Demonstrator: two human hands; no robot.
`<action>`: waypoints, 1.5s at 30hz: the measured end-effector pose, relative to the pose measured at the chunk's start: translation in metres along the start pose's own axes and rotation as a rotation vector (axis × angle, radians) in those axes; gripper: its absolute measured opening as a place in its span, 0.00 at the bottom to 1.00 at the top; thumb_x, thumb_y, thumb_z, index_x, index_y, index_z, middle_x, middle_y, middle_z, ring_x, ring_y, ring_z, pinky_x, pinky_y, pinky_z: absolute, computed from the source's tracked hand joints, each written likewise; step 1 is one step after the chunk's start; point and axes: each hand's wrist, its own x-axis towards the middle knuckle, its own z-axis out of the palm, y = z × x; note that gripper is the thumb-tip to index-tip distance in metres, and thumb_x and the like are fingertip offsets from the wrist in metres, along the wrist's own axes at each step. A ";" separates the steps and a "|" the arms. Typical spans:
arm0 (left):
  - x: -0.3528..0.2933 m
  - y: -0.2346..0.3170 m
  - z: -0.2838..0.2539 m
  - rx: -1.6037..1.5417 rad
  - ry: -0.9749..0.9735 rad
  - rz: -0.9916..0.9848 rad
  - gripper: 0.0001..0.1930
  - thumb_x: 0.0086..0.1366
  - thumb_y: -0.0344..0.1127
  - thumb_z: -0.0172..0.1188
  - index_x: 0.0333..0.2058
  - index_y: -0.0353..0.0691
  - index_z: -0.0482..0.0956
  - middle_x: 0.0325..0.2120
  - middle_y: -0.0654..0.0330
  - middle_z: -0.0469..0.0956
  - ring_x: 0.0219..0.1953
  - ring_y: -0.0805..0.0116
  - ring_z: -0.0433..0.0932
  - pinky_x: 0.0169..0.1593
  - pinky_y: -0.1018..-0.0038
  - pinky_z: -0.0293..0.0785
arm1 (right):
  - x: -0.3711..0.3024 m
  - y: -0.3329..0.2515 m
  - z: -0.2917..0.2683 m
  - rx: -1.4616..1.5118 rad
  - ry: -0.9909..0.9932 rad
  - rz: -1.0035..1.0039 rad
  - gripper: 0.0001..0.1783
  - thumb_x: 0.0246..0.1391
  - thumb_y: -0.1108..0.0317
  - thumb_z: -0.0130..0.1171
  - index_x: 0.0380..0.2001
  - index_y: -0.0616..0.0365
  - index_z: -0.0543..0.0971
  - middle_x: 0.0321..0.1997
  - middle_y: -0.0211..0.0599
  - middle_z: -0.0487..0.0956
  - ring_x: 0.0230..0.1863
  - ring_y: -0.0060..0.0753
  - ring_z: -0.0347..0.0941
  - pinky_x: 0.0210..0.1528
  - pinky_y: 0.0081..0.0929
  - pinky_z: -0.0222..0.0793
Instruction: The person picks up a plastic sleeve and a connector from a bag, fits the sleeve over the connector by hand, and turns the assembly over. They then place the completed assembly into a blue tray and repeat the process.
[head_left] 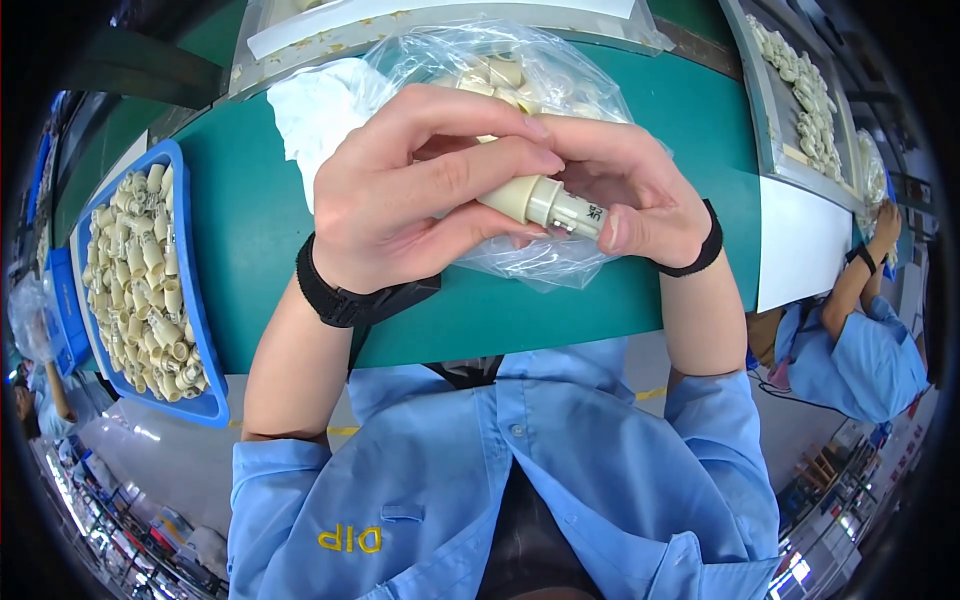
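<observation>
Between both hands is a cream plastic sleeve [508, 197] with a paler, slotted cylindrical insert [574, 214] at its right end. My left hand [390, 190] is closed around the sleeve, its fingers wrapping it from above and below. The insert bears small dark print and sits between the thumb and curled fingers of my right hand [645, 185]. The fingertips of the two hands meet above the part. Just beyond them, a clear plastic bag [585, 65] full of similar cream parts [500, 72] lies partly hidden by my hands.
At left, a blue tray [196, 300] holds many cream parts on the green tabletop [705, 115]. White crumpled material [312, 105] lies beside the bag. A metal-edged line [680, 40] runs behind; more parts [800, 90] rest at far right, near another person in blue [850, 350].
</observation>
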 end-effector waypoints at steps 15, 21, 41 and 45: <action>0.004 0.088 -0.079 0.469 -0.018 -0.358 0.15 0.48 0.23 0.69 0.38 0.30 0.83 0.25 0.60 0.76 0.22 0.75 0.67 0.24 0.79 0.58 | -0.080 -0.088 -0.109 -0.379 1.025 -0.197 0.11 0.62 0.68 0.55 0.45 0.62 0.77 0.30 0.33 0.79 0.30 0.23 0.77 0.31 0.18 0.72; -0.060 0.111 -0.149 0.936 0.040 -0.708 0.12 0.56 0.29 0.68 0.40 0.34 0.83 0.25 0.61 0.78 0.18 0.76 0.64 0.22 0.77 0.58 | -0.197 -0.041 -0.287 -1.733 1.147 0.614 0.18 0.54 0.58 0.56 0.43 0.59 0.80 0.43 0.46 0.82 0.49 0.49 0.77 0.51 0.40 0.71; -0.063 0.105 -0.112 0.758 -0.117 -0.563 0.04 0.56 0.33 0.66 0.30 0.45 0.82 0.29 0.64 0.78 0.24 0.64 0.79 0.27 0.71 0.74 | -0.101 -0.071 -0.169 -0.913 0.800 -0.169 0.16 0.62 0.69 0.58 0.52 0.61 0.74 0.47 0.33 0.78 0.48 0.24 0.73 0.54 0.22 0.68; -0.029 0.068 -0.070 0.599 -0.143 -0.327 0.04 0.54 0.32 0.67 0.29 0.45 0.81 0.27 0.65 0.77 0.22 0.64 0.77 0.25 0.71 0.73 | -0.014 -0.057 -0.077 -0.586 0.571 -0.325 0.13 0.60 0.72 0.57 0.48 0.64 0.75 0.46 0.35 0.77 0.45 0.25 0.74 0.50 0.22 0.69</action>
